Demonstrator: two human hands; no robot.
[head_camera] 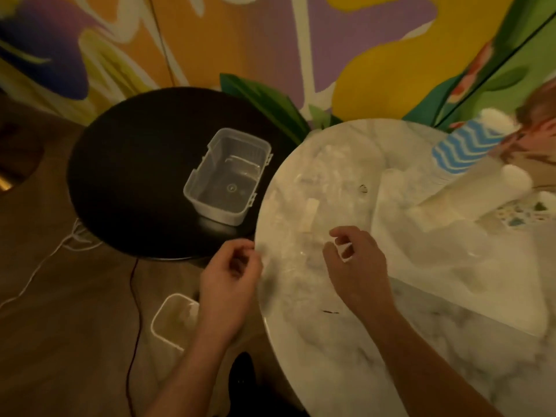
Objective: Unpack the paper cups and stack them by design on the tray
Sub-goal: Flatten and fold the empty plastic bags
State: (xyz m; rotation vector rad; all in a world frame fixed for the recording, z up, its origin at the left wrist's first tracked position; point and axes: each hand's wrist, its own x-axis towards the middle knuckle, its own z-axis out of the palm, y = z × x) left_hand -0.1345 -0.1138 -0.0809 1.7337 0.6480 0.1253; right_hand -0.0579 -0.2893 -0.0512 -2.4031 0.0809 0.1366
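Note:
A sheet of clear plastic wrap (304, 203) lies crumpled on the left part of the round marble table (406, 356). My left hand (231, 275) pinches its near edge at the table's rim, fingers curled. My right hand (355, 266) pinches the wrap further right, thumb against forefinger. A white tray (457, 266) sits to the right of my right hand. On its far side lie a stack of blue zigzag cups (463, 149) and a plain white stack (472, 194), tilted. A pink-patterned stack (535, 136) shows blurred at the right edge.
A black round table (129, 182) stands to the left and bears an open clear plastic box (228, 176). The box's lid (174, 320) lies on the wooden floor below my left hand, near a white cord (45, 260) and a dark cable (134, 326).

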